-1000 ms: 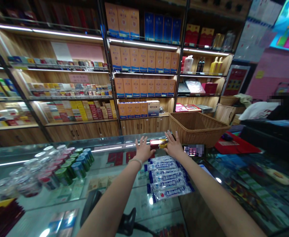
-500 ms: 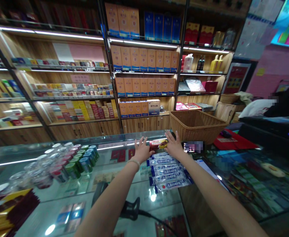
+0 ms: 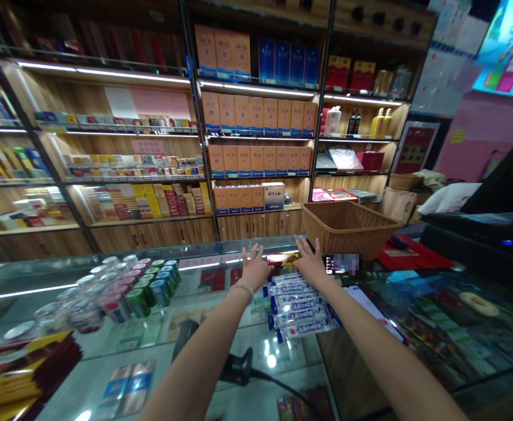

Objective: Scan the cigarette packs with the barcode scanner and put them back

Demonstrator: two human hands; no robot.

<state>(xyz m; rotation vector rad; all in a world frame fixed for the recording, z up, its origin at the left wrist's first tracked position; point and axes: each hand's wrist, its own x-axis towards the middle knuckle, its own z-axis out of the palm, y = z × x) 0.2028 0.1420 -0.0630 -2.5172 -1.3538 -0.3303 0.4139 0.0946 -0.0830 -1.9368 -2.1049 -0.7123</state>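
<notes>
Both my arms reach forward over a glass counter [image 3: 203, 345]. My left hand [image 3: 253, 268] and my right hand [image 3: 310, 262] press on the two ends of a red and gold carton [image 3: 281, 259] lying flat at the counter's far edge, fingers stretched out against it. Just in front of the carton lies a row of several white and blue cartons [image 3: 299, 306], side by side between my forearms.
A wicker basket [image 3: 348, 226] stands right of my hands, with a phone [image 3: 342, 264] beside it. Small tins and jars [image 3: 124, 286] sit at left, yellow and dark boxes [image 3: 17, 374] at near left. A barcode scanner [image 3: 234, 365] lies near me. Stocked shelves [image 3: 256, 158] fill the back wall.
My hands stay on the red carton. The view has drifted, so more of the near counter, the scanner and the yellow boxes show.
</notes>
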